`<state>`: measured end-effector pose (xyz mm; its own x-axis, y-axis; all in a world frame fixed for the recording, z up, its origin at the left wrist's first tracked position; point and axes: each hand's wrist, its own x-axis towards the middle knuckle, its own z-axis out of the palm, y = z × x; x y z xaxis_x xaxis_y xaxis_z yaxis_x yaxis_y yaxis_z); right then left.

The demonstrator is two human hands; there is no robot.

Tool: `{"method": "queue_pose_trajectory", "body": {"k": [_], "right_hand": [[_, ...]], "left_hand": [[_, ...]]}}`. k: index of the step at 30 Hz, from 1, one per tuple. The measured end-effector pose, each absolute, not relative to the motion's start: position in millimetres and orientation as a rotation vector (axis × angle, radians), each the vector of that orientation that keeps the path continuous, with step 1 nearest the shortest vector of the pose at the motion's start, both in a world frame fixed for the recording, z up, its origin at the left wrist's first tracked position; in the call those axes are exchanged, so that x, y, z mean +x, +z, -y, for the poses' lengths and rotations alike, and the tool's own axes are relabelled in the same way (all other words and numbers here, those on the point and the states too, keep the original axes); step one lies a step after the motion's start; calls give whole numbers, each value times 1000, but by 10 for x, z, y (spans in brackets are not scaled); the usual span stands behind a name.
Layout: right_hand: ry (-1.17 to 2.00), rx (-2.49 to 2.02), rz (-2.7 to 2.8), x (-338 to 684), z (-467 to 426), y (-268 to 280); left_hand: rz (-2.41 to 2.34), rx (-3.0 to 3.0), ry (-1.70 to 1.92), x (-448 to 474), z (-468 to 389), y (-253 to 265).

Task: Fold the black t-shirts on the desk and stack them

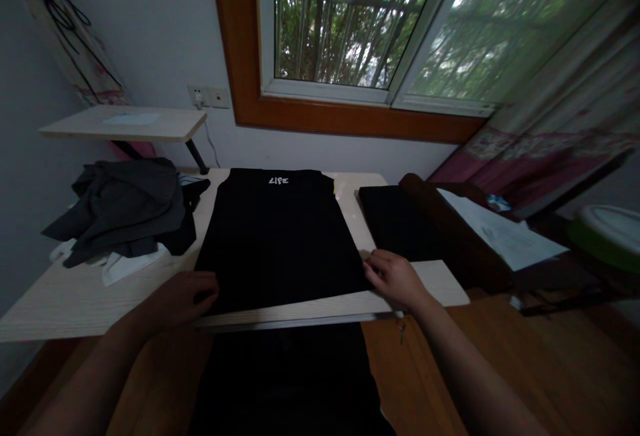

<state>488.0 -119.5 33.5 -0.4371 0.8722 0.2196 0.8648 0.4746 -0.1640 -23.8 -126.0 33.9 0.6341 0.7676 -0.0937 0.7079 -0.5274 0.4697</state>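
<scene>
A black T-shirt (280, 239) lies spread flat on the desk, with small white lettering near its far edge. Its sides are straight, and no sleeves stick out toward me. At its near left corner is my left hand (187, 296), fingers curled and closed on the fabric edge. My right hand (393, 277) pinches the near right corner between thumb and fingers. The fingertips of both hands are partly lost against the dark cloth.
Left on the pale desk (65, 296) sits a heap of grey and dark clothes (130, 206), below a small raised shelf (125, 123). A folded black cloth (395, 219) lies to the right. Beyond it is a brown chair (450, 236) with a white paper (500, 229). Keys (401, 331) hang below the front edge.
</scene>
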Motion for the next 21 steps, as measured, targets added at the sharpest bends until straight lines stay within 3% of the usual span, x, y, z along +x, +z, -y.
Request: {"method": "queue_pose_trajectory", "body": {"k": [13,21], "right_hand": [[16,-2156,2223,4465,611,352],[-44,-2347,2213,4344,557,464]], "left_hand": [[-1543,2485,488,-335,1029,157],[-1766,2537,627,-375,859,-114]]}}
